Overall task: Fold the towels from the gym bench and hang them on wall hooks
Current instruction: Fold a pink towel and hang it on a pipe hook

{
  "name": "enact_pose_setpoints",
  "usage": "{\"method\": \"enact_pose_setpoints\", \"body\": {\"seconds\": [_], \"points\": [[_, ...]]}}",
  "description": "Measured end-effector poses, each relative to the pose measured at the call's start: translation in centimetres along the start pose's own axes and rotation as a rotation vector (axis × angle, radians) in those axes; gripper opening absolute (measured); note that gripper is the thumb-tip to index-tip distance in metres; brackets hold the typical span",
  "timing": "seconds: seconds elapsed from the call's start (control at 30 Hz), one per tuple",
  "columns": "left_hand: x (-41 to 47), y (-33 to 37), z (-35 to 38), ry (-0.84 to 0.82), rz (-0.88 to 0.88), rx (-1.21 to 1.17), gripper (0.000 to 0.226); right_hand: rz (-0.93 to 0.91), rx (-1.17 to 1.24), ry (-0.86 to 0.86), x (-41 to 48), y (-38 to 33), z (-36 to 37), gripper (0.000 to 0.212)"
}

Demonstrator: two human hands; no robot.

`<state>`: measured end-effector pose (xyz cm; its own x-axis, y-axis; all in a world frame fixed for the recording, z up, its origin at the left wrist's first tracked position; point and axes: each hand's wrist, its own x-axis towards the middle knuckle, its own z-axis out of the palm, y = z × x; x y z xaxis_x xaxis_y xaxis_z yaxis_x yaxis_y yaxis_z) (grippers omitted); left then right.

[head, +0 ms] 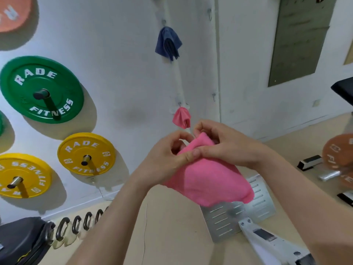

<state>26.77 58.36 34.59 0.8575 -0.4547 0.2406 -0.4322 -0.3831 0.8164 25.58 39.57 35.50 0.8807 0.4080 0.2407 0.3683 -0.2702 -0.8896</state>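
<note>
Both hands hold a folded pink towel in front of me, close to the white wall. My left hand pinches its upper left edge with thumb and fingers. My right hand grips the top corner from the right. The towel hangs down below the hands. A smaller pink towel hangs from a wall hook just beyond my hands. Higher up, a blue towel hangs from another hook. Two bare hooks are on the wall to the right.
Green and yellow weight plates are mounted on pegs on the left wall. A metal rack base lies on the floor below the towel. A brown plate on a barbell lies at right, and a black bench pad at bottom left.
</note>
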Motion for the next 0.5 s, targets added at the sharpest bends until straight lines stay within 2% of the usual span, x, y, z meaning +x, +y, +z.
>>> {"method": "enact_pose_setpoints", "body": {"seconds": [0.1,0.17,0.23,0.33,0.43,0.5], "points": [[4.4,-2.8,-0.7,0.134,0.026,-0.024,0.016,0.112,0.242,-0.088,3.5,3.2,-1.8,0.045],[7.0,-4.5,-1.2,0.204,0.023,-0.066,0.011,0.207,0.322,-0.131,5.4,6.1,-2.5,0.057],[9.7,-6.5,-1.9,0.287,0.004,-0.102,0.012,0.277,0.272,-0.127,7.3,9.0,-2.7,0.043],[14.0,-10.2,-3.5,0.336,-0.037,-0.064,0.012,0.33,0.292,0.007,11.1,11.8,-3.5,0.025],[17.5,-13.9,-5.5,0.309,-0.088,-0.218,0.005,0.295,0.287,0.126,15.6,13.0,-4.3,0.032],[20.1,-15.1,-6.7,0.246,-0.089,-0.324,0.012,0.283,0.224,0.19,18.5,13.1,-5.0,0.036]]}}
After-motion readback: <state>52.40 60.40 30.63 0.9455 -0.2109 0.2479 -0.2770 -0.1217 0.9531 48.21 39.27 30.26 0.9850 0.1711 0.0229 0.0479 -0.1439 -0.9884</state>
